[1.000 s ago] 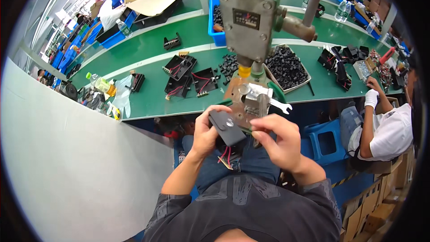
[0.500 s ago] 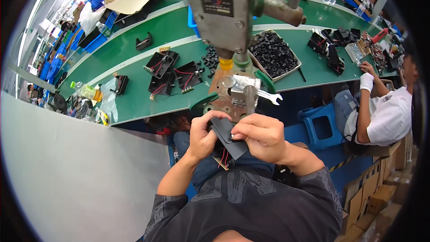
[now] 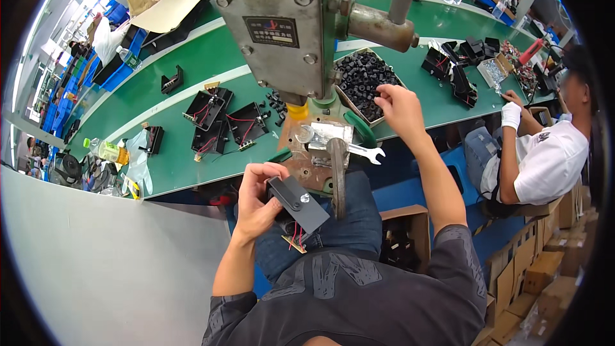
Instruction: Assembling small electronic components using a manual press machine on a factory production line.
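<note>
My left hand (image 3: 257, 202) grips a black plastic case (image 3: 309, 213) over my lap. On the case's flat face sit a shiny round metal piece (image 3: 305, 198) and a round black piece. Red wires (image 3: 296, 234) hang from its lower side to a small circuit board (image 3: 293, 245). My right hand (image 3: 402, 110) reaches over the near right edge of a tray filled with small black plastic parts (image 3: 364, 77). Its fingers are bent and apart at the parts, with nothing visible between them.
A hand press (image 3: 275, 35) stands before me, a wrench (image 3: 366, 153) on its base. Opened black cases with red wires (image 3: 211, 110) lie left on the green bench. Below my right arm is a cardboard box (image 3: 419, 224). A person in white (image 3: 548, 160) works at the right.
My right hand has let go of the case and moved up and right to the tray. The left hand with the case has shifted left, and the metal piece now shows. The view has shifted.
</note>
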{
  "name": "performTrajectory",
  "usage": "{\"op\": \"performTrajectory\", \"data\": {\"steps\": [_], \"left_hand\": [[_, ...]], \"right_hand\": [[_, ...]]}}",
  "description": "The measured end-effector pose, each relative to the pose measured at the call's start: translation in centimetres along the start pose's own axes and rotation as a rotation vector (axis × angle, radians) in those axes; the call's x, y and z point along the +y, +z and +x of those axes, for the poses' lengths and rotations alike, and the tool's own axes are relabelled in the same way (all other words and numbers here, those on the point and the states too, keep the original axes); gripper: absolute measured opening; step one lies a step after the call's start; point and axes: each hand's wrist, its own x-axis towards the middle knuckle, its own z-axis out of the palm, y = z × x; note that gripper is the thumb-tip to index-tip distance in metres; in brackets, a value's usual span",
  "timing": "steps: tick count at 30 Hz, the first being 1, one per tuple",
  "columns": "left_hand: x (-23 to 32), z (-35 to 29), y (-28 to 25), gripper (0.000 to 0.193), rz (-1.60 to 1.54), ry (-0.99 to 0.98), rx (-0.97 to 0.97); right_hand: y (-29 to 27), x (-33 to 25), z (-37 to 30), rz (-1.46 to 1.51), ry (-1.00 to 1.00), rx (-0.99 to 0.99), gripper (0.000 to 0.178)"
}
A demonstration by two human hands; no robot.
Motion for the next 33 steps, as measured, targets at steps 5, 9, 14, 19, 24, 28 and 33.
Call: {"op": "performTrajectory", "data": {"steps": [5, 9, 14, 19, 24, 28, 33], "left_hand": [[-0.8, -1.0, -1.4, 0.032, -0.006, -0.105, 0.222], [-1.4, -1.7, -2.1, 0.037, 0.079, -0.072, 0.325], [-1.5, -2.0, -2.0, 0.039, 0.032, -0.071, 0.38], [-1.4, -1.7, -1.7, 0.036, -0.028, 0.019, 0.271], [-0.9, -2.0, -1.6, 0.031, 0.012, 0.082, 0.259], [-0.9, -1.9, -1.4, 0.03, 0.065, 0.051, 0.246], [0.6, -1.8, -0.7, 0.047, -0.064, -0.113, 0.27]], "right_hand": [[2.8, 3.1, 2.3, 0.018, 0.015, -0.228, 0.022], [2.7, 4.4, 3.6, -0.128, 0.056, -0.04, 0.021], [4.7, 3.5, 4.0, -0.256, -0.062, -0.068, 0.023], [3.8, 5.7, 4.9, -0.236, 0.018, -0.123, 0.025], [3.6, 4.8, 5.2, -0.253, -0.095, -0.102, 0.023], [1.7, 4.3, 4.3, -0.274, -0.225, 0.033, 0.02], [-1.5, -4.0, -0.1, 0.762, 0.152, -0.022, 0.018]]}}
